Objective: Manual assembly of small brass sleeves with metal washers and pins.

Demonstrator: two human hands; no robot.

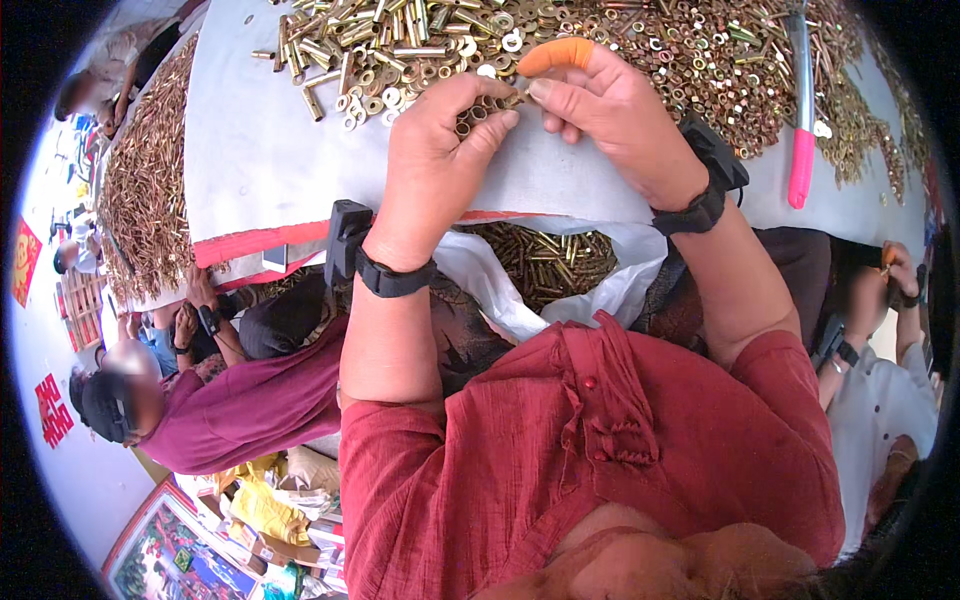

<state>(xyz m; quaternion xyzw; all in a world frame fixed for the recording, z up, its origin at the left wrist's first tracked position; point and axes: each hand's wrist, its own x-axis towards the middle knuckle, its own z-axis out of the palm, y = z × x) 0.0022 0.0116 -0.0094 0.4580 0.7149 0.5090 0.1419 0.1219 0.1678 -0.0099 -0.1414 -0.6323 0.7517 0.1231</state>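
Several metal rings [464, 127] sit in the curled left hand [432, 150] above the pale table [290, 170], while the right hand [610, 110] (its index finger wears an orange sleeve [555, 56]) pinches a small brassy piece [522, 96], mostly hidden, beside them. Loose washers [374, 105] lie just beyond; a white bag [480, 275] of metal parts [555, 265] gapes below.

Washers [391, 96] on table [270, 160]; nuts [700, 85] right
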